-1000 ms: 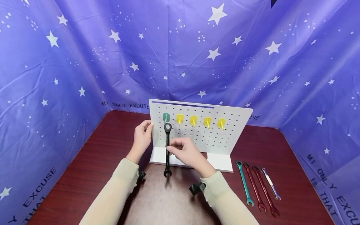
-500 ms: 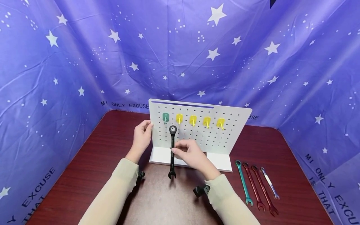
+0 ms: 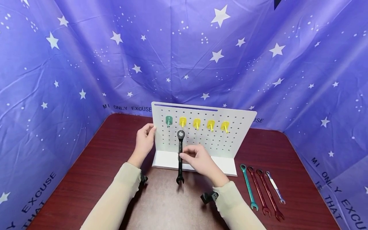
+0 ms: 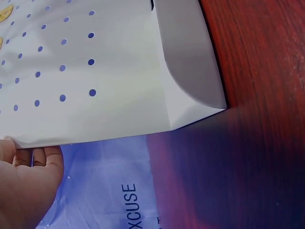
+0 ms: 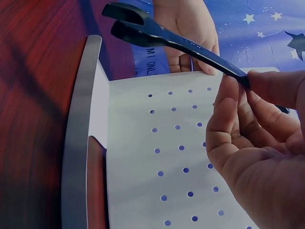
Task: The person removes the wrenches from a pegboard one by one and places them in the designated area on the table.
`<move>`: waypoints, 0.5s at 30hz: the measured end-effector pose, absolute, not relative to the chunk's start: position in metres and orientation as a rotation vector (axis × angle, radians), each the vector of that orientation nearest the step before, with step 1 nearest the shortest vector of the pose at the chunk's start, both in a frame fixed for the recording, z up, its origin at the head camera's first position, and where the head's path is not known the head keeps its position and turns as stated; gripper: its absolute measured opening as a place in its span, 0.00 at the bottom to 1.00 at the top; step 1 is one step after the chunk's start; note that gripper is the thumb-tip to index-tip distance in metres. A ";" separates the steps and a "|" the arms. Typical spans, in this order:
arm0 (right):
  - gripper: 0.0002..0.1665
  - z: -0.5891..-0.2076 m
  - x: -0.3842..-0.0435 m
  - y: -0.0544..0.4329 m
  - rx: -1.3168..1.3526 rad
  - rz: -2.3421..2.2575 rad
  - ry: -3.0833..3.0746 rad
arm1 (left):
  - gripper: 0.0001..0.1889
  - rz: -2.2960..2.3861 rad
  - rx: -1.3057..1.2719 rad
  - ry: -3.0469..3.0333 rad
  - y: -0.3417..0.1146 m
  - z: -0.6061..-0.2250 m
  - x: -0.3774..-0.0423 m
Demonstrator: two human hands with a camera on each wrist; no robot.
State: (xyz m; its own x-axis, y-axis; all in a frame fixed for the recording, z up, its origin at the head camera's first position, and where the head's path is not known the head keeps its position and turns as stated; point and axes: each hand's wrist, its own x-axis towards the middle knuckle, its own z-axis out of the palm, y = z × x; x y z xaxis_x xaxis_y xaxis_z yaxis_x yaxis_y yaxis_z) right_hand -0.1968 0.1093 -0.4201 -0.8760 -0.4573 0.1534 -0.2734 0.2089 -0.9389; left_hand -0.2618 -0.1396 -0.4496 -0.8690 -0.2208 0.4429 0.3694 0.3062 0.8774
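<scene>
My right hand point(image 3: 199, 159) pinches a black combination wrench point(image 3: 180, 156) midway along its shaft. The wrench stands upright in front of the white pegboard point(image 3: 198, 140), ring end up, just below the yellow hooks. In the right wrist view its open end point(image 5: 136, 24) points away from the thumb and fingers. My left hand point(image 3: 145, 140) grips the pegboard's left edge, thumb on the front and fingers behind, as the left wrist view also shows. One green hook point(image 3: 169, 121) and several yellow hooks point(image 3: 196, 123) line the board's upper part, with nothing hanging on them.
Right of the board, a green wrench point(image 3: 249, 188), two red wrenches point(image 3: 260, 191) and a smaller silver-blue wrench point(image 3: 276, 187) lie side by side on the dark red table point(image 3: 115, 134). A purple star-patterned curtain point(image 3: 184, 48) surrounds the table.
My right hand has moved the black wrench rightward and slightly down, from in front of the green hook to below the first yellow hook. The left hand keeps its grip on the board.
</scene>
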 end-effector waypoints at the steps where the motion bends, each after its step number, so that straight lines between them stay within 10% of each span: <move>1: 0.06 -0.421 -0.196 0.110 -0.703 -1.750 2.306 | 0.06 -1.595 -0.133 -2.091 -0.140 -0.450 -0.262; 15: 0.05 -0.431 -0.194 0.129 -0.673 -1.710 2.356 | 0.06 -1.628 -0.148 -2.044 -0.137 -0.449 -0.262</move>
State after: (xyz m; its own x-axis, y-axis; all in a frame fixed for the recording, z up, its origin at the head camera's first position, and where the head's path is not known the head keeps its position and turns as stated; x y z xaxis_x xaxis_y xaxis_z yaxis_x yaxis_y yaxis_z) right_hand -0.1943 0.1294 -0.4309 -0.8873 -0.4407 0.1356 -0.2657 0.2483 -0.9316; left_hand -0.2622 -0.1374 -0.4488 -0.8598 -0.2287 0.4566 0.3939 0.2721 0.8779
